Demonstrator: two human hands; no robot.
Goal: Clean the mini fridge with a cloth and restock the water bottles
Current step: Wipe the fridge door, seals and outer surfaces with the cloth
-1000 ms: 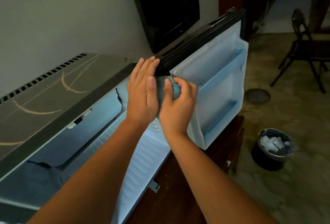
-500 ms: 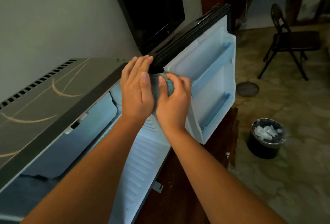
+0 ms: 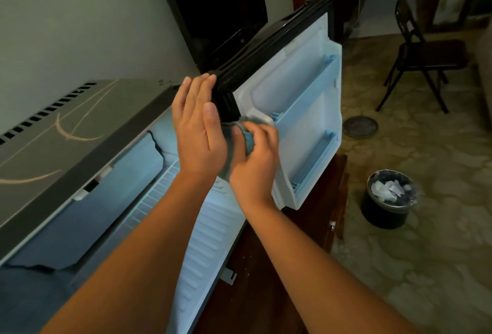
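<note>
Cloth (image 3: 246, 135) bunched in right hand (image 3: 255, 159), against fridge door (image 3: 300, 110).

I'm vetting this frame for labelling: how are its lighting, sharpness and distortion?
Head view: dim room, white fridge door brightest, bluish cast; wide-angle lens tilts straight edges; cloth in the right hand looks slightly blurred, left hand sharper.

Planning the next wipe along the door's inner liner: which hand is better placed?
Right. The right hand grips the cloth against the door liner; the left hand rests flat on the black gasket, holding no cloth.
</note>
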